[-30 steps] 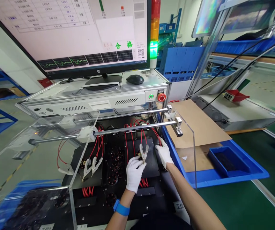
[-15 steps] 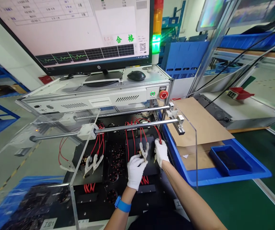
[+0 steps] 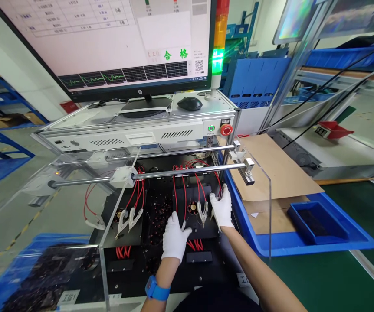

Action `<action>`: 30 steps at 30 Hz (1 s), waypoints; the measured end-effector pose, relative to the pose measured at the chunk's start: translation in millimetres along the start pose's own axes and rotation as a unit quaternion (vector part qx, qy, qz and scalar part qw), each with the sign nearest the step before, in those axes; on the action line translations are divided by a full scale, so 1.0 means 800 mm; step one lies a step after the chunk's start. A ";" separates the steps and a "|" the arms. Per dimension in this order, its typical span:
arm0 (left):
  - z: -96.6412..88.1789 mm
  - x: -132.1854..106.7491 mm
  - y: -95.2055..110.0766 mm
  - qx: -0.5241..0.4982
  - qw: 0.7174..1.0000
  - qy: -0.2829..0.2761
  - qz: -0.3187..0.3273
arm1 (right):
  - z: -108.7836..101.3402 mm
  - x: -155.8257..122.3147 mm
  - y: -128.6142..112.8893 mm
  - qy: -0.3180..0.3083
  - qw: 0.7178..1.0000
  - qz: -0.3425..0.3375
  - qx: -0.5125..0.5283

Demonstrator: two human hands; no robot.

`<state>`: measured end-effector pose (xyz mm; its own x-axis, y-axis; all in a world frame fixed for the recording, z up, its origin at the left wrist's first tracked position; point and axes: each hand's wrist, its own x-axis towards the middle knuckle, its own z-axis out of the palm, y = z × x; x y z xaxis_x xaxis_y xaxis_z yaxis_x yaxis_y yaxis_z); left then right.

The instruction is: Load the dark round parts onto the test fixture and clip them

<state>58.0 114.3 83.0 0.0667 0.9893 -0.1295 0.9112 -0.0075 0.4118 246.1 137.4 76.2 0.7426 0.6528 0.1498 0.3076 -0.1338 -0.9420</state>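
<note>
My left hand (image 3: pixel 173 238), in a white glove, has its thumb spread from its fingers. A pale clip (image 3: pixel 183 225) on a red wire shows in that gap, partly hidden; no firm grip on it is visible. My right hand (image 3: pixel 222 210), also gloved, is at the right edge of the black test plate (image 3: pixel 193 232), thumb and fingers apart. Red wires (image 3: pixel 218 180) run down beside it, their ends hidden. Between my hands, a white-handled clip (image 3: pixel 202 213) lies on the plate next to a small copper-wound ring (image 3: pixel 192 208).
More clips (image 3: pixel 130 220) lie on the left plate. Several wound rings (image 3: pixel 161 216) fill the middle strip. Metal rods (image 3: pixel 190 170) and a clear panel (image 3: pixel 104 247) stand over the bench. A blue tray (image 3: pixel 346 243) with cardboard is on the right; a monitor (image 3: pixel 109 39) is behind.
My left hand has let go of the white-handled clip and moved left and down, to another clip. That clip now lies on the plate, uncovering the ring. My right hand's thumb and fingers have spread.
</note>
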 end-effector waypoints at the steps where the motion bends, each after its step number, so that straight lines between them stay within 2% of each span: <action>1: 0.001 0.003 -0.002 -0.002 1.000 -0.005 -0.010 | -0.001 -0.004 -0.004 -0.001 0.999 -0.029 -0.023; 3: 0.000 0.010 -0.011 -0.062 0.998 0.011 -0.017 | -0.005 -0.013 -0.013 -0.006 0.995 -0.087 -0.049; 5: -0.002 0.018 -0.021 -0.204 0.978 0.030 -0.023 | -0.008 -0.020 -0.019 -0.009 0.992 -0.116 -0.058; 6: -0.003 0.023 -0.024 -0.300 0.953 0.038 -0.029 | -0.010 -0.023 -0.020 -0.010 0.991 -0.122 -0.060; 7: -0.005 0.027 -0.026 -0.401 0.914 0.043 -0.035 | -0.011 -0.025 -0.021 -0.012 0.990 -0.124 -0.061; 9: -0.008 0.035 -0.024 -0.571 0.818 0.047 -0.053 | -0.012 -0.029 -0.020 -0.016 0.991 -0.119 -0.063; 11: -0.009 0.040 -0.015 -0.673 0.735 0.048 -0.071 | -0.013 -0.032 -0.018 -0.019 0.991 -0.113 -0.066; 13: -0.009 0.043 -0.005 -0.713 0.694 0.044 -0.087 | -0.014 -0.034 -0.017 -0.019 0.992 -0.108 -0.066; 16: -0.009 0.046 0.002 -0.731 0.675 0.033 -0.100 | -0.016 -0.034 -0.016 -0.016 0.993 -0.103 -0.063; 20: -0.006 0.053 0.004 -0.726 0.680 0.016 -0.100 | -0.016 -0.033 -0.018 -0.011 0.993 -0.089 -0.071; 22: -0.006 0.045 0.012 -0.702 0.707 0.017 -0.085 | -0.017 -0.034 -0.023 -0.015 0.994 -0.077 -0.075; 23: -0.008 0.035 0.018 -0.671 0.738 0.030 -0.070 | -0.020 -0.036 -0.026 -0.021 0.994 -0.071 -0.077; 24: -0.013 0.020 0.024 -0.621 0.781 0.050 -0.048 | -0.024 -0.039 -0.029 -0.028 0.994 -0.067 -0.078; 26: -0.032 -0.019 0.028 -0.460 0.882 0.103 0.018 | -0.036 -0.047 -0.034 -0.047 0.994 -0.070 -0.072; 27: -0.047 -0.039 0.021 -0.367 0.920 0.126 0.061 | -0.044 -0.051 -0.034 -0.057 0.993 -0.077 -0.067; 28: -0.066 -0.055 0.008 -0.283 0.943 0.132 0.112 | -0.053 -0.056 -0.032 -0.066 0.992 -0.087 -0.060; 29: -0.091 -0.065 -0.013 -0.219 0.948 0.182 0.143 | -0.060 -0.060 -0.029 -0.074 0.991 -0.098 -0.056; 30: -0.121 -0.069 -0.041 -0.177 0.936 0.259 0.159 | -0.068 -0.064 -0.023 -0.076 0.990 -0.110 -0.053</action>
<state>-14.9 73.8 163.7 0.0221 0.8838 0.4674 0.6804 -0.3558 0.6407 234.6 66.3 102.3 0.5557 0.7779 0.2935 0.5183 -0.0481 -0.8539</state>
